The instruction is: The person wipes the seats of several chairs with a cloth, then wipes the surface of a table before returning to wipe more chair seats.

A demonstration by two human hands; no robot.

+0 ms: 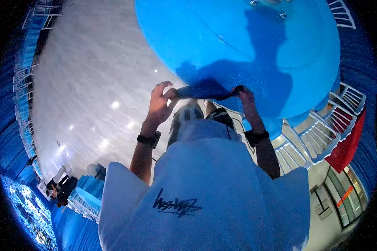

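A dark strip of cloth (207, 89) is stretched between my two hands, close to the edge of the round table with its bright blue cover (184, 29). My left hand (160, 100) pinches one end of the strip, some fingers raised. At the other end, my right hand (246, 97) grips a bunched, darker part, its fingers curled around it. The strip sags a little near the right hand. Both wrists wear dark bands.
White spindle-backed chairs (308, 140) stand by the table on the right, one with a red cloth (348, 144) on it. Pale floor (88, 71) spreads to the left. Further chairs line the far left, with people (63, 189) at lower left. A shadow falls across the table.
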